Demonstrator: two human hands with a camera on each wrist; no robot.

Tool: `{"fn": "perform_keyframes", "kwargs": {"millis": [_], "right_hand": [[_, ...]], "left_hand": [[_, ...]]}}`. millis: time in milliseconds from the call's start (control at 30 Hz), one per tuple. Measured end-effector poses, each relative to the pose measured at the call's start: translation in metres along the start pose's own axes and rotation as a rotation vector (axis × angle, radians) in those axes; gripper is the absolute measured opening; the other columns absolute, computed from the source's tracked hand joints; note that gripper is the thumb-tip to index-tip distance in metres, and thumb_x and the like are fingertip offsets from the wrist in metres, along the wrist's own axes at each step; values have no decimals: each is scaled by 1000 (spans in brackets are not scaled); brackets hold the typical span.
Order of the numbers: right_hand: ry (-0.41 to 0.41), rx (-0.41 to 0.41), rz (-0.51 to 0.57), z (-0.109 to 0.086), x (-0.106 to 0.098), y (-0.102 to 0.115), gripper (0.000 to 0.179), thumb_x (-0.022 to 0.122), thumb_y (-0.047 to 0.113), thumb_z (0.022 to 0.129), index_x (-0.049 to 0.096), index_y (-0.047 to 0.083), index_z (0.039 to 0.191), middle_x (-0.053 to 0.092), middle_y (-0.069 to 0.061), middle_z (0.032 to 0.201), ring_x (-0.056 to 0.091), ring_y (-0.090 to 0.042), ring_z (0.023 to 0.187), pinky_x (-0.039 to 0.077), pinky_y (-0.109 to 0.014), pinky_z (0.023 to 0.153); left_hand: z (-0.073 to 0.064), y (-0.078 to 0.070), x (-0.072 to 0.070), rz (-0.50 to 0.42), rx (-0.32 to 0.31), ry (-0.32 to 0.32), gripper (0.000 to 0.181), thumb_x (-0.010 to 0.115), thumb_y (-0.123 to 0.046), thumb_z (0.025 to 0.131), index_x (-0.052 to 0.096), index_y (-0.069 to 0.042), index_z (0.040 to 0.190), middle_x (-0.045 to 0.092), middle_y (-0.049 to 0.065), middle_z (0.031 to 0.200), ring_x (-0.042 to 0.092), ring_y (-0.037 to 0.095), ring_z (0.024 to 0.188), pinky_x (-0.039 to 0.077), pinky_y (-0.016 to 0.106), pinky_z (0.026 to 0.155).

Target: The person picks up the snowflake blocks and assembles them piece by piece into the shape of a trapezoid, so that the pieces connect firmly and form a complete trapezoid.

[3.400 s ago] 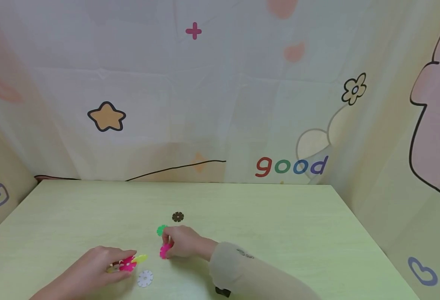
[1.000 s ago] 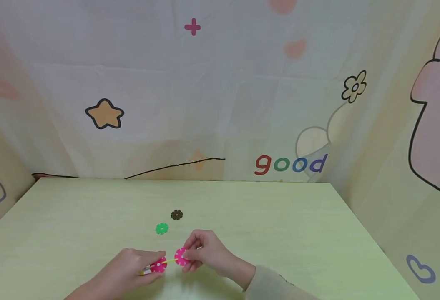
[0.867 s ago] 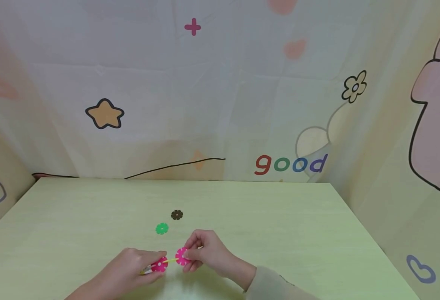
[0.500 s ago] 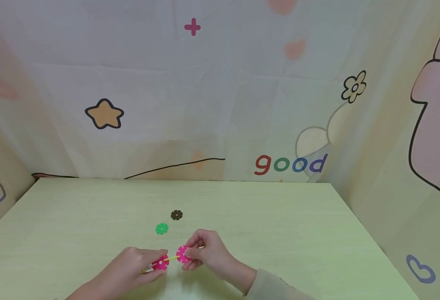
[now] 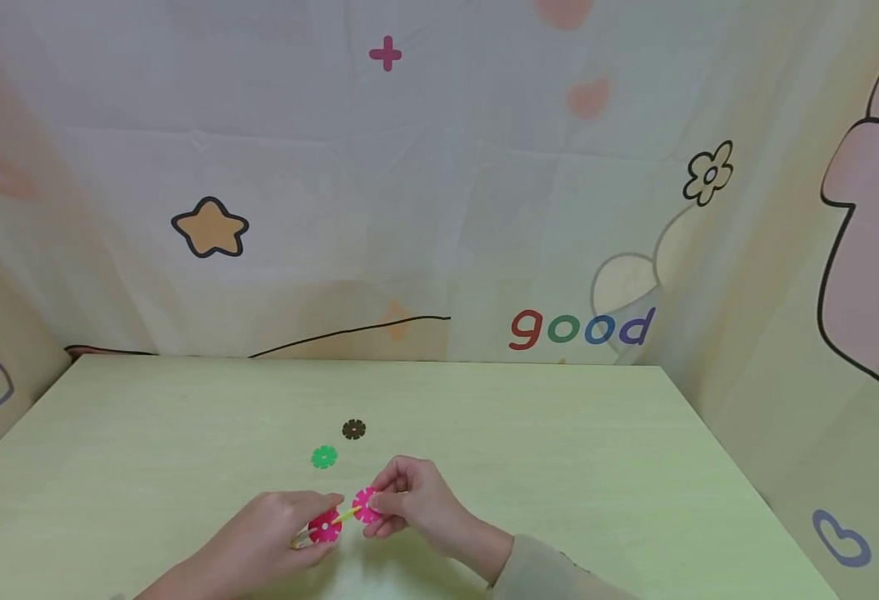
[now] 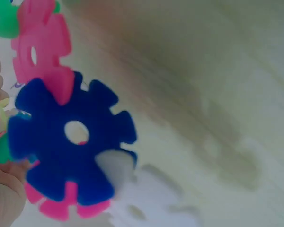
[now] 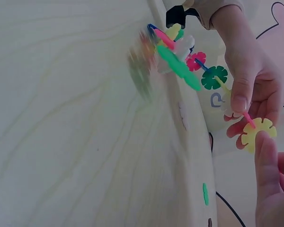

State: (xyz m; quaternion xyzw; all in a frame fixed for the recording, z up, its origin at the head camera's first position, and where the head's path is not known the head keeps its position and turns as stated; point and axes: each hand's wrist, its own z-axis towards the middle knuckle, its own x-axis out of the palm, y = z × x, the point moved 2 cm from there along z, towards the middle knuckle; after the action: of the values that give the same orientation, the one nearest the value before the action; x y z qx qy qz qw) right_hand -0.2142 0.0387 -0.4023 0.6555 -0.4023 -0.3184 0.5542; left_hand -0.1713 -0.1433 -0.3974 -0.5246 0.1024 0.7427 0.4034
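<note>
In the head view my left hand (image 5: 267,533) grips a chain of slotted, interlocking plastic snowflake discs, with a pink disc (image 5: 325,526) between thumb and fingers. A yellow disc (image 5: 347,515), seen edge-on, juts right from it. My right hand (image 5: 420,508) pinches another pink disc (image 5: 365,505), its left edge meeting the yellow one. In the right wrist view the yellow disc (image 7: 259,135) shows its face beside my right thumb, and a dark green disc (image 7: 214,77) belongs to the chain trailing behind my left hand. Close in the left wrist view are a blue disc (image 6: 52,137) and a white disc (image 6: 151,203).
On the pale wooden table (image 5: 559,467), a green disc (image 5: 324,457) and a dark brown disc (image 5: 353,429) lie flat beyond my hands. A printed cloth (image 5: 439,167) hangs behind the table and along both sides.
Since the oldest frame my right hand has lifted the pink disc off the table and brought it to the yellow disc. My left hand has moved right. Lately both hands shift only slightly.
</note>
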Motion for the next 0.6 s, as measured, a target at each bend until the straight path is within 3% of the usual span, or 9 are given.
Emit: {"fn": "perform_keyframes", "kwargs": {"millis": [200, 400, 600], "right_hand": [[3, 11, 38, -2, 2, -2, 13, 57, -3, 81, 50, -7, 91, 58, -5, 67, 63, -14, 54, 51, -23, 51], [4, 44, 27, -2, 3, -5, 13, 59, -1, 80, 49, -3, 89, 60, -6, 68, 64, -17, 56, 51, -23, 51], [29, 61, 7, -4, 3, -7, 15, 61, 1, 79, 49, -2, 87, 63, -8, 70, 65, -19, 57, 51, -24, 51]], "left_hand": [[2, -2, 1, -50, -116, 83, 48, 69, -24, 74, 55, -7, 117, 64, -5, 86, 47, -5, 65, 44, 12, 58], [2, -2, 3, -98, -131, 130, 44, 65, -19, 77, 55, -6, 118, 49, -16, 65, 36, -5, 54, 38, 10, 52], [1, -2, 2, -107, -143, 159, 43, 66, -20, 77, 56, -6, 117, 47, -17, 65, 37, -5, 55, 38, 11, 53]]}}
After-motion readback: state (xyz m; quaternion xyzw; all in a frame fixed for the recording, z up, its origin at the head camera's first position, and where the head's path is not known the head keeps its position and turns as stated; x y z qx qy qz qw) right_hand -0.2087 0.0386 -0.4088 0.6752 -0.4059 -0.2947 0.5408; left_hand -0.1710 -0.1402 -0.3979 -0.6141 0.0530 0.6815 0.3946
